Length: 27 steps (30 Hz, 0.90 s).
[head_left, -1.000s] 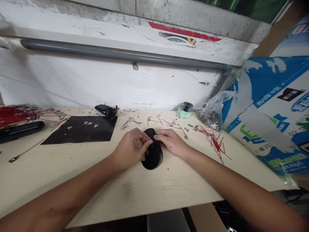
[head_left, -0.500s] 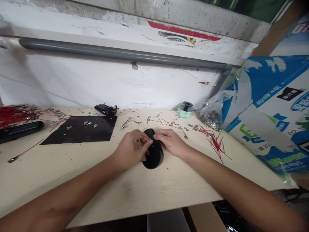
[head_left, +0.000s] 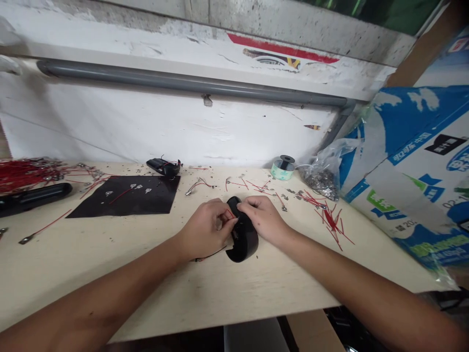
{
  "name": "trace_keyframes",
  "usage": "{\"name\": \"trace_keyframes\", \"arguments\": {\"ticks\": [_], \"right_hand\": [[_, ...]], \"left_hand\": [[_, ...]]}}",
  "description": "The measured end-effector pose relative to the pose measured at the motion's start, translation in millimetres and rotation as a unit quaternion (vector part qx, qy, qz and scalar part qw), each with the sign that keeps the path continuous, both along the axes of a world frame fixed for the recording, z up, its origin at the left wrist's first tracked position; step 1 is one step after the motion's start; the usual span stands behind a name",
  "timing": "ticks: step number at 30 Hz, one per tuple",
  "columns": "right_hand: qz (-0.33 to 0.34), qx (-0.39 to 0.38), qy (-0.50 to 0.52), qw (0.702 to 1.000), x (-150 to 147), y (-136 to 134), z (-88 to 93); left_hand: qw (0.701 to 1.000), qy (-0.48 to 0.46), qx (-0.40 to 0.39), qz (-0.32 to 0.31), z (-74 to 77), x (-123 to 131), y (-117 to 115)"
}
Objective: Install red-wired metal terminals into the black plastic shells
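A black plastic housing (head_left: 245, 242), hollow and rounded at its near end, stands on the table in front of me. My right hand (head_left: 262, 215) is closed on its far right side, the thumb pressing near the top. My left hand (head_left: 208, 225) is closed at the left side, thumb and forefinger pinching a red wire (head_left: 230, 213) over the housing's opening. Beneath the left hand a thin dark wire (head_left: 210, 255) comes out along the table. The inside of the housing is mostly shaded, so the wire's far end cannot be made out.
A black sheet (head_left: 126, 205) with metal tabs lies left, beside a pile of red wires (head_left: 22, 176) and a long black casing (head_left: 40, 195). Behind stand another black housing (head_left: 163, 166) and a tape roll (head_left: 282, 168). Right are loose red wires (head_left: 333, 225) and a bag of metal parts (head_left: 322, 178).
Both hands and the black housing have shifted slightly right and nearer in the view, which has itself moved a little. A dark wire now shows below my left hand.
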State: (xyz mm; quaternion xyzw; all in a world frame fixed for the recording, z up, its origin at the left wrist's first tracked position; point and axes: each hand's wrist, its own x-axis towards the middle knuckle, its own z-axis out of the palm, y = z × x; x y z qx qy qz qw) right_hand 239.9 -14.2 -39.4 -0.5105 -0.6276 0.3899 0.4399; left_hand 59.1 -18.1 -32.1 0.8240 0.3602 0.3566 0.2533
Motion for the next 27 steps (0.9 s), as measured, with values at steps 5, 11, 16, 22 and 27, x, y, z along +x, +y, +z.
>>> {"name": "trace_keyframes", "arguments": {"ticks": [5,11,16,22,27], "right_hand": [[-0.004,-0.008,-0.001,1.000,-1.4,1.9,-3.4],[-0.013,-0.005,-0.014,1.000,-1.8,1.4,-1.7],[0.011,-0.001,-0.003,1.000,0.9,2.2,-1.6],[-0.014,0.007,0.088,0.996,3.6,7.3,-3.6],[0.016,-0.015,0.130,0.991,-2.3,4.3,-1.5]], "left_hand": [[0.999,-0.025,-0.046,0.000,-3.3,3.0,1.5],[1.000,-0.011,-0.022,0.010,-4.1,5.2,-0.3],[1.000,-0.017,-0.019,0.012,-4.9,3.5,-1.5],[0.960,-0.239,-0.137,0.051,-3.2,-1.4,7.8],[0.856,-0.310,-0.412,-0.046,7.6,4.4,7.0]]}}
